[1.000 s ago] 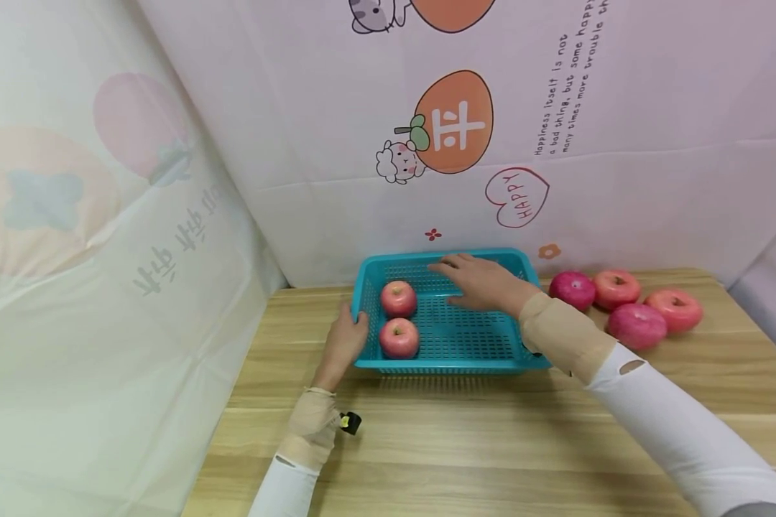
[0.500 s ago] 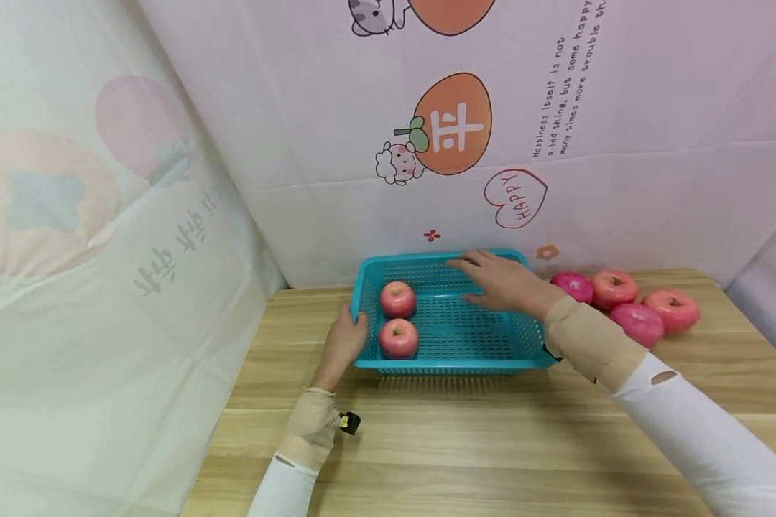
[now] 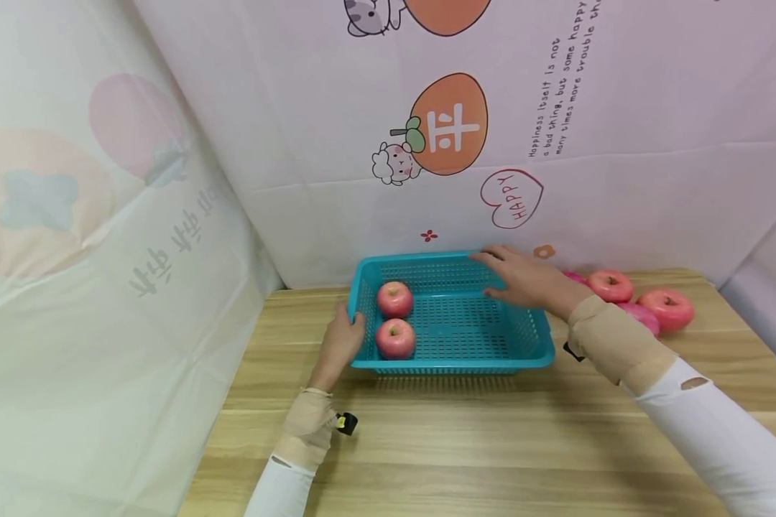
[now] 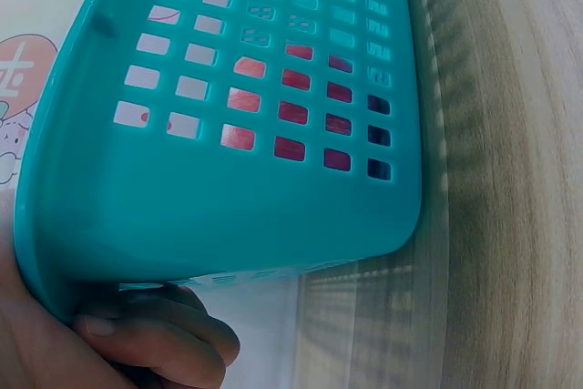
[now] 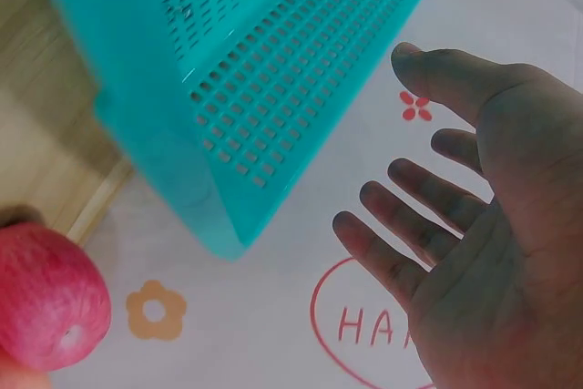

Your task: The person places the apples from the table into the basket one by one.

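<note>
A teal plastic basket (image 3: pixel 459 365) with slotted walls sits on the table. Inside it, at the left end, are two red apples, a rear apple (image 3: pixel 395 299) and a front apple (image 3: pixel 396 339). My left hand (image 3: pixel 340 342) grips the basket's left rim, and in the left wrist view its fingers (image 4: pixel 159 339) curl beneath the edge. Over the basket's back right corner hovers my right hand (image 3: pixel 533 281), its fingers spread and nothing in them. The right wrist view has that palm (image 5: pixel 492 271) apart from the basket wall.
Right of the basket lie several apples, among them a back apple (image 3: pixel 611 286), a right-hand apple (image 3: pixel 666 309) and a pinker one (image 3: pixel 640 316) partly behind the right forearm. A printed cloth (image 3: pixel 336 215) hangs close behind the basket, and another cloth (image 3: pixel 136 359) stands on the left.
My right hand has shifted to the right, from above the basket's middle to its back right corner. The left hand keeps its grip, and the basket and apples stay put.
</note>
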The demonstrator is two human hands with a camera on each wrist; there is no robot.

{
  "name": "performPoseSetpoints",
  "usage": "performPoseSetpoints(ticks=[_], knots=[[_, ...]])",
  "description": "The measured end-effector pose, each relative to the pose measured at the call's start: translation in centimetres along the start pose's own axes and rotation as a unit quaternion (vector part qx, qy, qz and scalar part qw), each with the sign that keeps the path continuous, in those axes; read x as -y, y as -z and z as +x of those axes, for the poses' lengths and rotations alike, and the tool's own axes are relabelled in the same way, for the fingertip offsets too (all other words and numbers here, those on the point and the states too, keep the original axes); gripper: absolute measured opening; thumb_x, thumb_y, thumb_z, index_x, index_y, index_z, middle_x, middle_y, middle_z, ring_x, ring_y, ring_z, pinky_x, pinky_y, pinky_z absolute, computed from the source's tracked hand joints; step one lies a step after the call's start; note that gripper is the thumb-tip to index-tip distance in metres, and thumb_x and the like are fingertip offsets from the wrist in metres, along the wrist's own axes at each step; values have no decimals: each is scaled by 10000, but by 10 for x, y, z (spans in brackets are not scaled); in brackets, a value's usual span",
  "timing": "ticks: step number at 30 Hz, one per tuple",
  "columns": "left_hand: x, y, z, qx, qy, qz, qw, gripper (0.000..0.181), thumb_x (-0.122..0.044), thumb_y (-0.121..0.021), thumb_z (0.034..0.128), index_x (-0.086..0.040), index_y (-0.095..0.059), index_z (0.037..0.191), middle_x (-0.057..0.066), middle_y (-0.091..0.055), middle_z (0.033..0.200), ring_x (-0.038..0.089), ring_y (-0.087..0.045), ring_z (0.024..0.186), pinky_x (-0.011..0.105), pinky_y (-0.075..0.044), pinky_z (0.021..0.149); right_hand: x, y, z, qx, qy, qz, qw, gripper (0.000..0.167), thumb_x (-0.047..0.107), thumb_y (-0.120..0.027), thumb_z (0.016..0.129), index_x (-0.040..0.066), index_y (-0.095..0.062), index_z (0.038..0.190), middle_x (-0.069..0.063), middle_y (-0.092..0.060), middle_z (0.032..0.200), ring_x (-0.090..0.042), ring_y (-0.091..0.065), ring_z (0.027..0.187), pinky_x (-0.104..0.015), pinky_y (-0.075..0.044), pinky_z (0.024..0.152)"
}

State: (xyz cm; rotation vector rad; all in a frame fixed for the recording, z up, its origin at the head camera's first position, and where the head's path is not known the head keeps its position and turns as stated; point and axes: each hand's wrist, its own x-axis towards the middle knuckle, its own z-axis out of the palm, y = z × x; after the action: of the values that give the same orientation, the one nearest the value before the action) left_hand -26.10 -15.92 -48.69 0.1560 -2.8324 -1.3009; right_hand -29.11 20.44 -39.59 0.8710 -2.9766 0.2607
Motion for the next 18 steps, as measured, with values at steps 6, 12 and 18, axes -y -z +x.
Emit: performPoseSetpoints(ticks=[6,12,18], knots=[[1,1,0,29,16,9,10000,435,-337,-417,1106,-55,-487,1431,193,-655,1059,301,-630,923,463,-525,781,-12,2,-6,-62,-99,9,9999,743,277,-768,989,102,-413,1618,-234,-431,1617,-466,-441,1462,-661,-495,1057],[2,1,1,-7,-3,71,10000,424,-333,-419,1105,-57,-495,1418,199,-664,1049,304,-636,906,462,-523,758,-26,4,-12,-155,-215,-51,9996,750,278,-781,977,107,-424,1614,-229,-450,1604,-475,-448,1453,-708,-425,1104],[2,0,2,86,6,4,10000,440,-343,-412,1112,-54,-471,1438,186,-644,1028,295,-633,898,430,-513,738,-42,6,-18,-82,-436,-11,9990,737,263,-765,987,81,-416,1611,-257,-426,1602,-494,-396,1477,-703,-424,1113]])
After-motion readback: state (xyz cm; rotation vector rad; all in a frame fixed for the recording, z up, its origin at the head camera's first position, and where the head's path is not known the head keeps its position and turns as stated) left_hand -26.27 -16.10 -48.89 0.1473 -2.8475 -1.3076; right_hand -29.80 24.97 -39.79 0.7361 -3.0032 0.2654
